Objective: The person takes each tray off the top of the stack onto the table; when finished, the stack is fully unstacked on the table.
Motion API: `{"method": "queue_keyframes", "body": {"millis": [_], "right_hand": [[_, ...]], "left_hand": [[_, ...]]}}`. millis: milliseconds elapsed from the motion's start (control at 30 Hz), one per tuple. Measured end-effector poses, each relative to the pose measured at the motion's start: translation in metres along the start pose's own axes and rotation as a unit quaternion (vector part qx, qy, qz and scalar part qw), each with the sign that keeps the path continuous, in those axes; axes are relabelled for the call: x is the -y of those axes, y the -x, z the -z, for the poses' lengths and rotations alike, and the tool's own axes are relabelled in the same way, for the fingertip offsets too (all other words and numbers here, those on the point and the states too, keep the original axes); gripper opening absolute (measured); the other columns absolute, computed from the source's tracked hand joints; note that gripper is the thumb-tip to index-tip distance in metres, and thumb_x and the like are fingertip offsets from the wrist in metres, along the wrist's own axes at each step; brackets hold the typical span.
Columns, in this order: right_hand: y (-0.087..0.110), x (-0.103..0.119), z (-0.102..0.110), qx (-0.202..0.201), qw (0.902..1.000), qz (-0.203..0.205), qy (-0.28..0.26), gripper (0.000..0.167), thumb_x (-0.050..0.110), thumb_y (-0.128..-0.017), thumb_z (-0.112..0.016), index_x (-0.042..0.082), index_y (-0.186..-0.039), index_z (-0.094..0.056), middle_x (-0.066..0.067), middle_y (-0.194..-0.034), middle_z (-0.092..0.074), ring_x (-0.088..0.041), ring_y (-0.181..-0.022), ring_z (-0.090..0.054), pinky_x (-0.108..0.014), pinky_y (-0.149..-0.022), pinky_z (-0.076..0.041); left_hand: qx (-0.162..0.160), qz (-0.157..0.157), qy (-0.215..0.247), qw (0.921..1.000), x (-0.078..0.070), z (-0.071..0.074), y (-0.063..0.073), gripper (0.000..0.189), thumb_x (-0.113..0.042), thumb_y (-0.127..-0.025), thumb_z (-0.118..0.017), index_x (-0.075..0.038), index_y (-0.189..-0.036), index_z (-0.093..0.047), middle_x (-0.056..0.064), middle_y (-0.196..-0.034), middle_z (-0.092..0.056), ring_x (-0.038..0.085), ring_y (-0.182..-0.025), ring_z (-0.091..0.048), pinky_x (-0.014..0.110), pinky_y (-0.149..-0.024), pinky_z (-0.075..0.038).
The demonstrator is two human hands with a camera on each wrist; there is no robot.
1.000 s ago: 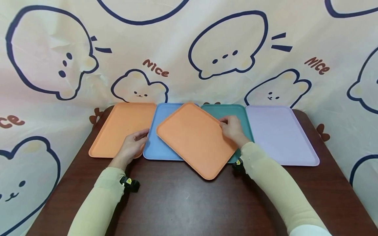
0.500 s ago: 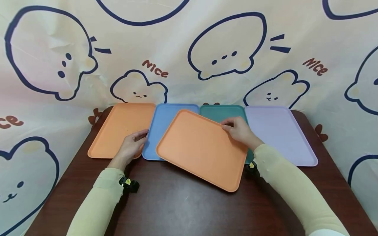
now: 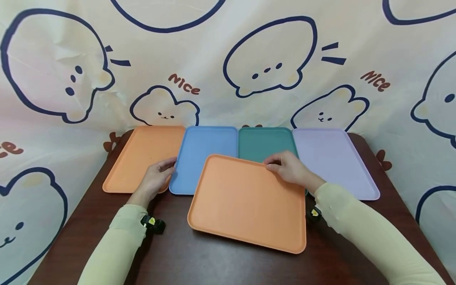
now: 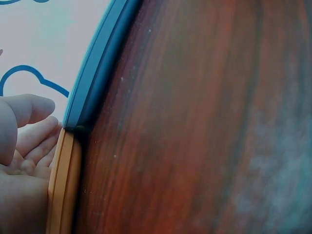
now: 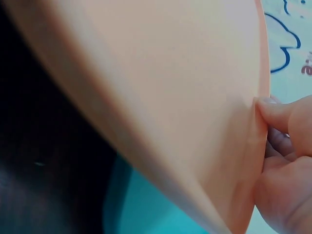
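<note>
My right hand (image 3: 287, 168) pinches the far rim of an orange tray (image 3: 246, 206). In the right wrist view the thumb lies on the inner side of that rim (image 5: 261, 117), with the other fingers behind it. The tray sits slightly turned, overlapping the near parts of a blue tray (image 3: 210, 146) and a green tray (image 3: 265, 142). My left hand (image 3: 156, 178) rests with relaxed fingers over the seam between a second orange tray (image 3: 142, 158) and the blue one. In the left wrist view, its fingers (image 4: 36, 139) grip nothing.
A lilac tray (image 3: 333, 162) ends the row of trays at the right, along the back of the dark wooden table (image 3: 178, 257). Behind the table hangs a cream cloth (image 3: 213, 103) printed with cartoon bears.
The orange tray in my right hand has turned and come toward me, uncovering more of the blue and green trays. My left hand has stayed where it was.
</note>
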State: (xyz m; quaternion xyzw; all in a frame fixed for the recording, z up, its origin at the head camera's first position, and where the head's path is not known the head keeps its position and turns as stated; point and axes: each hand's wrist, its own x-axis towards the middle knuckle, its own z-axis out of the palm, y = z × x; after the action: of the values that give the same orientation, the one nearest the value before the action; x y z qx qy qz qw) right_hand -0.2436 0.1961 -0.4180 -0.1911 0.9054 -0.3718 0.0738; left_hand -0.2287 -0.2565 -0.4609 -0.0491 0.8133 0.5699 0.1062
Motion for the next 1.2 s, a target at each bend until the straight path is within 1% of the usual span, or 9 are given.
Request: {"method": "queue_keyframes", "body": {"millis": [100,233,500,733,867,1033,1200], "right_hand": [[0.006,0.004,-0.005,0.01,0.9998,0.018,0.003,0.018,0.006,-0.104,-0.07,0.002,-0.116,-0.082,-0.016,-0.116,-0.081,-0.031,-0.109,-0.074,-0.045,-0.092,-0.062],[0.012,0.01,-0.013,0.019,0.9993,0.031,0.008,0.016,0.006,-0.103,-0.07,0.004,-0.113,-0.083,-0.013,-0.112,-0.082,-0.029,-0.106,-0.074,-0.043,-0.091,-0.062],[0.022,0.017,-0.027,0.031,0.9986,0.041,0.013,0.015,0.005,-0.102,-0.071,0.005,-0.11,-0.084,-0.012,-0.111,-0.083,-0.03,-0.107,-0.075,-0.049,-0.094,-0.062],[0.029,0.023,-0.038,0.041,0.997,0.062,0.019,0.015,0.006,-0.103,-0.071,0.007,-0.109,-0.084,-0.01,-0.11,-0.083,-0.028,-0.105,-0.076,-0.046,-0.093,-0.063],[0.031,0.028,-0.044,0.046,0.9961,0.074,0.016,0.014,0.004,-0.102,-0.071,0.005,-0.109,-0.084,-0.01,-0.109,-0.083,-0.029,-0.106,-0.076,-0.045,-0.093,-0.063],[0.034,0.032,-0.053,0.054,0.9953,0.077,0.02,0.015,0.004,-0.101,-0.071,0.004,-0.11,-0.083,-0.011,-0.11,-0.083,-0.03,-0.108,-0.076,-0.045,-0.095,-0.063],[0.037,0.037,-0.06,0.062,0.9944,0.078,0.034,0.015,0.005,-0.102,-0.071,0.006,-0.111,-0.083,-0.009,-0.11,-0.082,-0.03,-0.109,-0.076,-0.044,-0.094,-0.063]], "left_hand": [[-0.002,-0.001,-0.001,1.0,0.001,0.001,0.001,0.056,-0.015,-0.112,-0.054,-0.005,-0.166,-0.041,0.018,-0.173,-0.039,0.033,-0.164,-0.032,0.052,-0.132,-0.032],[-0.004,0.0,-0.003,1.0,0.001,0.002,0.001,0.056,-0.015,-0.112,-0.054,-0.004,-0.166,-0.041,0.018,-0.173,-0.039,0.033,-0.164,-0.033,0.052,-0.132,-0.032],[-0.007,-0.001,-0.007,1.0,0.0,0.003,0.001,0.056,-0.013,-0.112,-0.053,-0.002,-0.165,-0.041,0.021,-0.172,-0.039,0.034,-0.163,-0.034,0.053,-0.132,-0.032],[-0.006,0.003,-0.005,1.0,0.0,0.004,0.001,0.056,-0.014,-0.112,-0.054,-0.004,-0.166,-0.041,0.019,-0.173,-0.039,0.034,-0.163,-0.033,0.053,-0.132,-0.032],[-0.005,-0.001,-0.004,1.0,0.001,0.003,0.001,0.056,-0.015,-0.112,-0.054,-0.004,-0.166,-0.041,0.019,-0.173,-0.04,0.033,-0.163,-0.033,0.053,-0.132,-0.032],[-0.002,-0.007,0.001,1.0,0.001,0.0,0.0,0.056,-0.014,-0.112,-0.054,-0.003,-0.165,-0.041,0.019,-0.173,-0.039,0.034,-0.163,-0.033,0.052,-0.132,-0.033],[-0.001,-0.004,0.002,1.0,0.0,0.0,-0.001,0.056,-0.014,-0.112,-0.053,-0.003,-0.166,-0.041,0.019,-0.173,-0.039,0.033,-0.164,-0.032,0.051,-0.132,-0.032]]}}
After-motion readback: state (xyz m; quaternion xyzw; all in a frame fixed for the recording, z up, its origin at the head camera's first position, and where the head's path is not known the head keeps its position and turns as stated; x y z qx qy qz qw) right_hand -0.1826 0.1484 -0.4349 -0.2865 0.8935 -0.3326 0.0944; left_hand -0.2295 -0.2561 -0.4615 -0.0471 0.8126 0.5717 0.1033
